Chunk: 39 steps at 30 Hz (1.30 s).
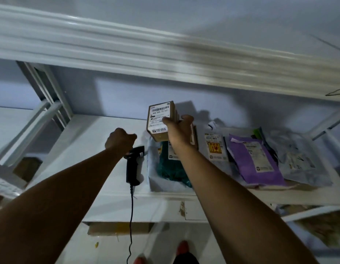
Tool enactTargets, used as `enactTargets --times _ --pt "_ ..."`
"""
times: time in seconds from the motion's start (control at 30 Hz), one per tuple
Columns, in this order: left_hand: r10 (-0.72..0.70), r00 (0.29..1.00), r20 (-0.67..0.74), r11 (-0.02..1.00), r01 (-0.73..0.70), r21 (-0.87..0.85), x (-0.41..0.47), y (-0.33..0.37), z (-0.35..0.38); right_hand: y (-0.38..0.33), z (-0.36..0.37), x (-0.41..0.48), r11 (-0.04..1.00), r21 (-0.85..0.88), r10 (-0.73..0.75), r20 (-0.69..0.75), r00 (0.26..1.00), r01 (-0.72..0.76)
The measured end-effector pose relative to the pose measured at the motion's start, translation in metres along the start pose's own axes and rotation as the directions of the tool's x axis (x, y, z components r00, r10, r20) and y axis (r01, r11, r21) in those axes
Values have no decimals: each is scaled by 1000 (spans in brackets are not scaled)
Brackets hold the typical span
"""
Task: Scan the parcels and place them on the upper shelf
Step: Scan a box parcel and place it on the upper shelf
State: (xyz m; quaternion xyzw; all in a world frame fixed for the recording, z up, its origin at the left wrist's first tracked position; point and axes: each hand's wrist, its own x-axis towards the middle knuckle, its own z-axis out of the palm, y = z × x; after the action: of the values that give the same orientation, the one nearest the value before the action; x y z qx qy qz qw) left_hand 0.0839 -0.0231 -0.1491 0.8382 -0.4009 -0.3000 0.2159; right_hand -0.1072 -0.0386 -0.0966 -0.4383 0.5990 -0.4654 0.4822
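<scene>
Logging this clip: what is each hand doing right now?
Left hand: closed on the scanner.
Right hand: holding the box.

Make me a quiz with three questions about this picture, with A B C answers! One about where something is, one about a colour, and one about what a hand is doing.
1. Where does the black scanner lie?
A. on the shelf, left of the parcels
B. on the floor
C. on top of the purple parcel

2. What colour is the flat bag parcel lying to the right of the raised arm?
A. red
B. purple
C. yellow

3. What is the right hand doing?
A. resting open on the shelf
B. holding the scanner
C. holding up a small cardboard box

Answers:
1 A: the scanner rests on the white shelf beside the parcels, with its cable hanging down.
2 B: its wrapping is plainly purple.
3 C: the fingers grip the box, with its barcode label facing the camera.
</scene>
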Motion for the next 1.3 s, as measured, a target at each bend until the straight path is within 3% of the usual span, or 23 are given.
enactTargets --times 0.1,0.17,0.27,0.4,0.5,0.57,0.67,0.77,0.93,1.07,1.3 --pt "-92 972 216 991 69 113 -16 -26 13 16 2 -3 999 -11 -31 20 999 31" --pt "-90 958 273 987 50 151 -25 -37 30 26 4 -5 1000 1 -19 33 999 19" --pt "-90 973 211 993 73 89 -29 -50 58 33 3 -11 1000 -26 0 15 1000 0" --pt "-200 971 133 964 219 -149 -27 -61 73 26 -14 -11 990 -133 -52 14 999 54" --pt "-220 969 114 921 245 -302 -30 -52 70 16 -29 -7 979 -197 -48 6 999 49" --pt "-192 974 116 875 224 -429 -32 -39 57 10 -36 -7 983 -181 -34 -15 999 30" --pt "-55 985 161 726 151 -671 -52 -12 26 7 -42 -8 998 -49 -36 -115 993 31" --pt "55 993 100 642 41 -766 -88 1 4 10 -42 -20 996 55 -52 -205 977 65" --pt "121 992 39 697 -57 -715 -122 13 -8 31 -45 -47 968 250 81 -199 977 -29" --pt "147 976 162 643 31 -765 -128 19 -22 43 -45 -63 950 310 -3 -111 994 37" --pt "306 927 216 688 -59 -723 -146 19 -47 58 -39 -75 930 361 -34 -105 994 70"
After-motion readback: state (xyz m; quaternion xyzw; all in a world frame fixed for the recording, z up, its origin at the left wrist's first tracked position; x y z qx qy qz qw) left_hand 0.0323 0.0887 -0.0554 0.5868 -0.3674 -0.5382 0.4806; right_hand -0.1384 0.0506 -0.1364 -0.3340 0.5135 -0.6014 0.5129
